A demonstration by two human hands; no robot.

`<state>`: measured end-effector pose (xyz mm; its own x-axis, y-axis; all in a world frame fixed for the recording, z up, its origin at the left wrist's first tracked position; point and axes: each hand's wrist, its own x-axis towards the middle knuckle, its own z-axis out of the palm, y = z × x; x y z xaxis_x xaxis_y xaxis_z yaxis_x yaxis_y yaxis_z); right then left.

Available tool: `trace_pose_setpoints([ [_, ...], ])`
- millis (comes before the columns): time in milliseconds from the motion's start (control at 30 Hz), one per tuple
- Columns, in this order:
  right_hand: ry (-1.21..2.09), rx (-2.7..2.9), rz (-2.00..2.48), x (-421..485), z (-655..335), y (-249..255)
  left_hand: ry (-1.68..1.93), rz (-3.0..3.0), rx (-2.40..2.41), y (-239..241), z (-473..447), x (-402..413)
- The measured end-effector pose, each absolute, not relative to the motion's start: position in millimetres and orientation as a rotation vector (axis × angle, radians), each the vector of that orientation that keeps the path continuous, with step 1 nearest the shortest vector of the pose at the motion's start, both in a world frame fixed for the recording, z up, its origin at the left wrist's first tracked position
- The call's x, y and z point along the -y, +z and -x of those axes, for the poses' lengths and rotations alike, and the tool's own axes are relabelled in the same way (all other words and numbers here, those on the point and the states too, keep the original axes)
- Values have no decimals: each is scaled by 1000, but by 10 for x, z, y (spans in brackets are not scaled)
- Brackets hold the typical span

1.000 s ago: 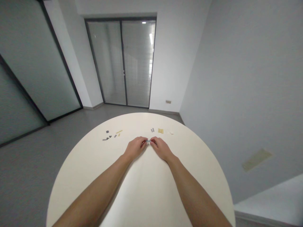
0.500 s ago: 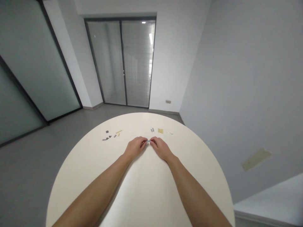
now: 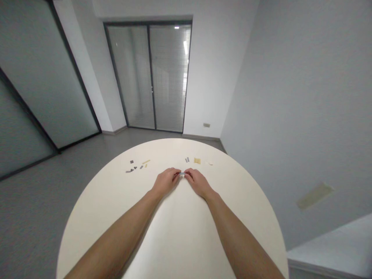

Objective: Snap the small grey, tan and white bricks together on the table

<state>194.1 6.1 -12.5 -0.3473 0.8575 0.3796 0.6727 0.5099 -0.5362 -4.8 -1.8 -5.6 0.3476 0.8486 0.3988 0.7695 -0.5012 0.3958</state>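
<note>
Between my fingertips, near the middle of the round white table (image 3: 180,232), is a small light-blue and grey piece (image 3: 182,173); its kind is too small to make out. My left hand (image 3: 167,180) pinches its left end, fingers closed. From the other side my right hand (image 3: 198,180) grips the right end, also closed. My fingers cover most of the piece. Just beyond my right hand lie two small grey strips (image 3: 187,159) and a flat tan piece (image 3: 197,161).
Farther left on the table are a dark square piece (image 3: 131,162), several small dark bits (image 3: 133,169), a tan strip (image 3: 146,161) and a grey bit (image 3: 141,167). Small whitish pieces (image 3: 210,163) lie at right. A wall (image 3: 305,116) stands to the right, glass doors (image 3: 151,77) behind.
</note>
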Motion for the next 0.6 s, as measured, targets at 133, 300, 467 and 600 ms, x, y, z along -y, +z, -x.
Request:
trace_pose_setpoints([
  [133, 384, 2124, 1238, -61, -1938, -122, 879, -2454, -1500, -73, 52, 9],
  [300, 387, 2121, 1243, -55, -1935, -112, 875, -2429, -1525, -83, 54, 2],
  [467, 388, 2126, 1251, -39, -1932, -96, 870, -2386, -1557, -74, 53, 5],
  [600, 395, 2122, 1260, -35, -1932, -94, 872, -2359, -1569, -65, 52, 6],
])
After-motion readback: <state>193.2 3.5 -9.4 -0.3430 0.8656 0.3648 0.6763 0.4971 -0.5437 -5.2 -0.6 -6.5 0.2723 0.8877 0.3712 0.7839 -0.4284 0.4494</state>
